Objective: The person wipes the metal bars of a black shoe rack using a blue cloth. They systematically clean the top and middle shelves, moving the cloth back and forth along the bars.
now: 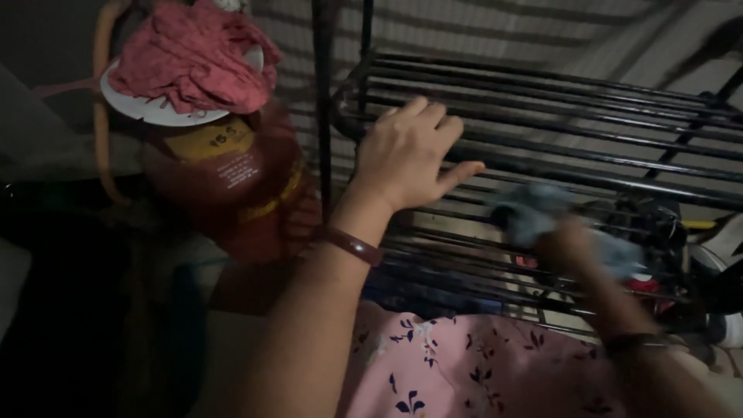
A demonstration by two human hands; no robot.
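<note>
Head view, dim light. Left hand (406,151) lies palm-down on the top tier of a black metal rack (557,124), fingers spread over the bars, thumb stretched right along one bar; grip released, holding nothing. A brown band sits on the left wrist (352,246).

Right hand (569,244) is lower and to the right, under the top tier, motion-blurred. Its grip is clenched around a pale blue cloth (530,213), which bunches out to the upper left of the fist and sits against the bars of the lower tier. A dark band shows on the right wrist.

Lower tier of the rack carries dark items at right, with spots of red and yellow; too dim to identify.

Left of the rack stands a red gas cylinder (232,186) with a yellow label. A white disc (147,108) rests on its top, and a crumpled red cloth (197,54) lies on that.

Pink floral fabric (464,371) fills the lower centre, close to the camera.
</note>
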